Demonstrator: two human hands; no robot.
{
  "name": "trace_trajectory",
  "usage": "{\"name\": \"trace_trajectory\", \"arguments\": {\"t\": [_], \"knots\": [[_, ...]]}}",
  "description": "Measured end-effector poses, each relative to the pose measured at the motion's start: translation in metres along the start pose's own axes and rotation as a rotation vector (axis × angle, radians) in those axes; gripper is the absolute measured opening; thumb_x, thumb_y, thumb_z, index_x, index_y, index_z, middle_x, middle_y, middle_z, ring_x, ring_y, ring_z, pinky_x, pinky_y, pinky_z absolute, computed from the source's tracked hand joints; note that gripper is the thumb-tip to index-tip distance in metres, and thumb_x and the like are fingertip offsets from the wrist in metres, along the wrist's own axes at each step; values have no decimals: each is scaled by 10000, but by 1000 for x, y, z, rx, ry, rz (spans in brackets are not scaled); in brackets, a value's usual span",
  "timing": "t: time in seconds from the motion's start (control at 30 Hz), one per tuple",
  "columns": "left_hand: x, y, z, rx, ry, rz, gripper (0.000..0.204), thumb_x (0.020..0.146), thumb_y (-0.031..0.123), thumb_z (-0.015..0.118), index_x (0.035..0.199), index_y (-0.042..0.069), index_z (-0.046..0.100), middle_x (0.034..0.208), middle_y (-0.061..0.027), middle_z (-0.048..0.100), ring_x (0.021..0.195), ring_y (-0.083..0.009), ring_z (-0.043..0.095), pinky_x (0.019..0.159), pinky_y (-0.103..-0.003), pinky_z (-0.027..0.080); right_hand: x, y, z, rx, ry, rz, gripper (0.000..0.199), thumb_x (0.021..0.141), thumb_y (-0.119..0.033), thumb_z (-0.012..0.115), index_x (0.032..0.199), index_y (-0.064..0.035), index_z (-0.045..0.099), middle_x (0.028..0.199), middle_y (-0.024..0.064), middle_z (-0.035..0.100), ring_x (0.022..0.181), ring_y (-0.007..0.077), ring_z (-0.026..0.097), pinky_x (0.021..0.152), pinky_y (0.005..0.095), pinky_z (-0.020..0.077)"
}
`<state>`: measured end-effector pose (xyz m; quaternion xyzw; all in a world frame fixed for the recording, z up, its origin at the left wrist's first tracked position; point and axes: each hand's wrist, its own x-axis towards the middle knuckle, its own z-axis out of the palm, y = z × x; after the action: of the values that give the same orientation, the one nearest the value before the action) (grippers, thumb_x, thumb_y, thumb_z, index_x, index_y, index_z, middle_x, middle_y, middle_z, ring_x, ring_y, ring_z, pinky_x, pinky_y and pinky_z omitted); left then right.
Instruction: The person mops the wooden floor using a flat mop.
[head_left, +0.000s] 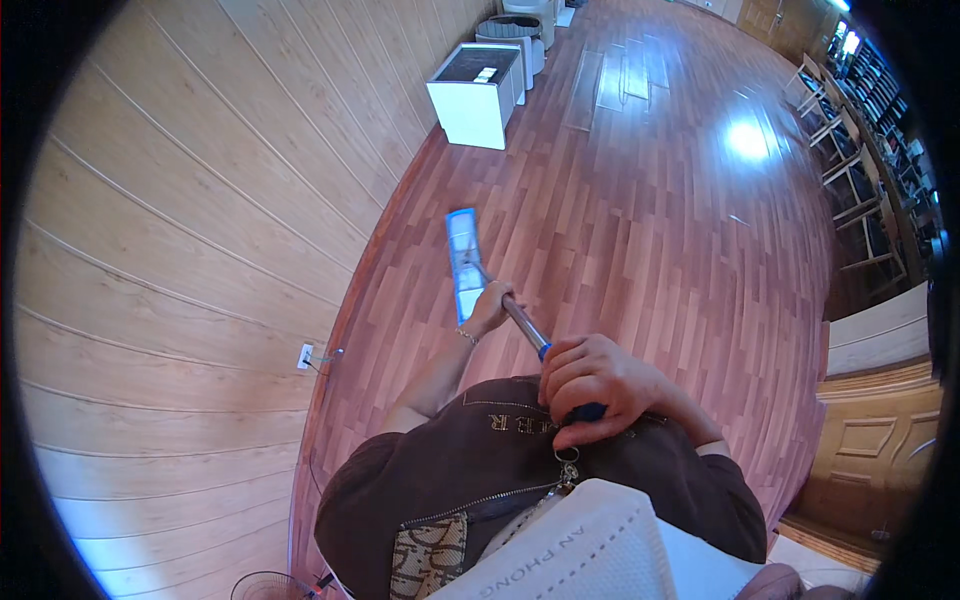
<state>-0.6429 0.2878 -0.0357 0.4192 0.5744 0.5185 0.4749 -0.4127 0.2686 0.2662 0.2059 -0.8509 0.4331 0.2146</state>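
Here, in the head view, a flat mop with a blue rectangular head and a silver metal handle (pixel 466 262) is seen held by both hands over a reddish-brown wooden plank floor (pixel 650 220). The left hand (pixel 490 305) is wrapped around the shaft lower down, its fingers closed on the metal, while the right hand (pixel 592 385) is clenched over the dark blue grip at the top end, close to the chest. The mop head is laid flat on the boards, just beside the foot of a pale wood-panelled wall (pixel 200 250), its long side running along that wall. A white square cabinet (pixel 478 95) is set against the same wall further off, and wooden chairs (pixel 850 170) are lined up at the far right. The step in hand is judged to be a mopping stroke along the wall edge. The next move would call for the head to be kept flat and parallel to the wall, with the shaft steered by the lower hand and driven from the upper one.
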Motion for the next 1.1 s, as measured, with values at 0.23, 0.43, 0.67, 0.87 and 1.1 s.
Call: {"name": "trace_trajectory", "arguments": {"t": [0.23,0.43,0.67,0.87,1.1], "knots": [[-8,34,34,628,-282,393,427,707,339,772,625,28,491,633,-151,515,636,-335,532,564,-418,405,42,-24,-15,-47,-219,-286,200,886,-216,566,824,-28,585,726,70,580,687,211,625,691,366,498],[-5,44,51,622,-265,530,356,742,310,731,666,42,509,676,-169,536,669,-349,548,592,-426,418,49,-22,-41,79,-179,-471,205,911,-171,477,797,-36,580,705,55,586,671,201,630,711,358,495],[55,34,46,742,-191,520,348,792,349,671,702,45,528,718,-155,560,697,-362,561,605,-424,435,18,15,-70,203,26,-334,263,793,-233,743,702,-78,552,644,34,559,602,226,597,649,370,471],[143,-29,-14,859,-69,355,388,738,331,746,874,18,561,796,-150,606,796,-326,604,777,-407,490,1,96,-89,297,188,-177,270,728,-172,798,699,-87,543,678,44,603,661,247,614,643,387,468],[134,48,-28,603,113,401,806,750,283,770,1388,13,357,1325,-179,506,1189,-279,515,1012,-379,387,-7,221,-123,194,343,22,254,695,-101,771,672,-66,521,690,77,555,668,234,571,648,355,436]]}}
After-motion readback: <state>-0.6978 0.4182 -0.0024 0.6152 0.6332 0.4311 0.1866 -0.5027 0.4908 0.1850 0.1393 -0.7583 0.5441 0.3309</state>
